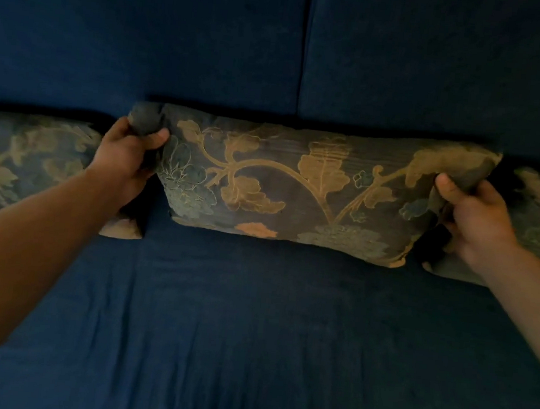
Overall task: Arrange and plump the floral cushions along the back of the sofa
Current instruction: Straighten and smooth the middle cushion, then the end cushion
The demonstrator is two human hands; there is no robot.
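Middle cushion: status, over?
Left hand grip shut on middle cushion upper-left corner; right hand shut on upper-right. Cushion against sofa back. Neighbour cushions close either side.

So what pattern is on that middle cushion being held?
The middle cushion has tan-gold vines and leaves with blue-green flowers on dark grey fabric, seen in the head view.
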